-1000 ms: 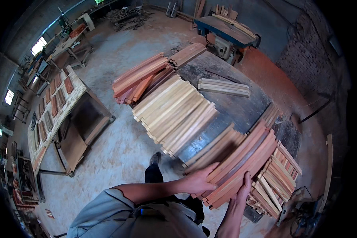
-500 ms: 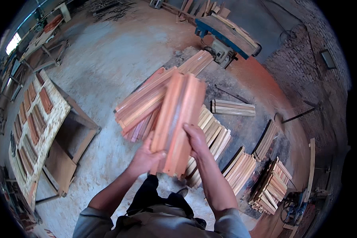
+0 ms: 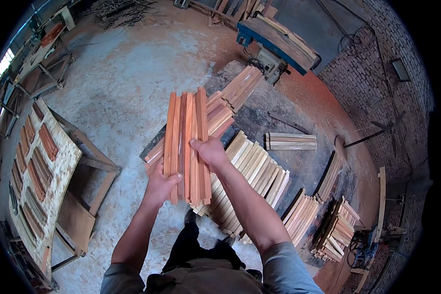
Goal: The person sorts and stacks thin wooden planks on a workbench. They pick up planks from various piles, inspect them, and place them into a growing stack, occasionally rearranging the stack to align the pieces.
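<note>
Between my two hands is a bundle of reddish wooden strips (image 3: 185, 132), several side by side, their lengths running away from me. My left hand (image 3: 160, 186) is closed round the bundle's near left edge, thumb on top. Farther up, my right hand (image 3: 210, 153) grips the right side, its thumb over the outer strips. The strips' ends are uneven at both ends. Partly hidden beneath the bundle lies a stack of reddish strips (image 3: 219, 119) on the dark tabletop (image 3: 252, 115). Just right of it, near my right forearm, sits a wide row of pale wooden strips (image 3: 252, 174).
A small pale stack (image 3: 291, 141) and more strip piles (image 3: 299, 215) lie toward the right of the table. Beyond it stands a blue-edged machine (image 3: 274, 41). At left, a slanted board (image 3: 49, 161) carries small wood bundles. A brick wall (image 3: 377, 59) rises at right.
The bundle has moved a little left and turned, so its separate strips now show on top. My right hand has shifted left and up; my left hand has moved left.
</note>
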The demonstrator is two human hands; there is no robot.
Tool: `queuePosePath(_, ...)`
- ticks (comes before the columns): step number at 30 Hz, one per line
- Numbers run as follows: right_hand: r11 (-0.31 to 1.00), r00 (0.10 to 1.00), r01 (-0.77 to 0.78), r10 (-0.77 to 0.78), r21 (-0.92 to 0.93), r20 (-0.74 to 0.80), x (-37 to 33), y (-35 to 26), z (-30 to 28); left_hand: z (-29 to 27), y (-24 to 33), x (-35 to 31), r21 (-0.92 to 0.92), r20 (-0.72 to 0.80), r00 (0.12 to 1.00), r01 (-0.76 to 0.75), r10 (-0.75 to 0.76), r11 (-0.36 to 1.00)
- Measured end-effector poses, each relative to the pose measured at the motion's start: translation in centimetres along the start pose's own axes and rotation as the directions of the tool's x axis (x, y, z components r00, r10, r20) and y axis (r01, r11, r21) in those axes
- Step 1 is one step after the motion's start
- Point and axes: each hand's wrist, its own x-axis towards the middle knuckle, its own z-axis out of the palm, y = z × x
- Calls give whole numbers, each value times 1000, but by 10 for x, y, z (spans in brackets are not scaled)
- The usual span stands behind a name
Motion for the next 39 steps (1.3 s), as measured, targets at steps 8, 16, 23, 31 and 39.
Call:
queuePosePath(8,853,990,103,-140,-512,-34,3,-16,-6,0,14,-4,440,-32,999,7,8,898)
queuePosePath(16,858,969,129,-216,-498,-122,15,-4,-14,-7,26,-2,840,1,991,-72,131,537)
queuePosePath(23,731,926,206,-361,-650,-112,6,-5,-5,-9,12,17,793,-27,968,-133,251,594)
queuePosePath(31,833,919,359,-393,-422,7,-23,3,-13,-32,-22,34,833,3,977,-120,211,540)
queuePosePath(39,851,861,448,-493,-273,-123,-140,67,-99,2,22,-8,792,-15,899,-256,437,554)
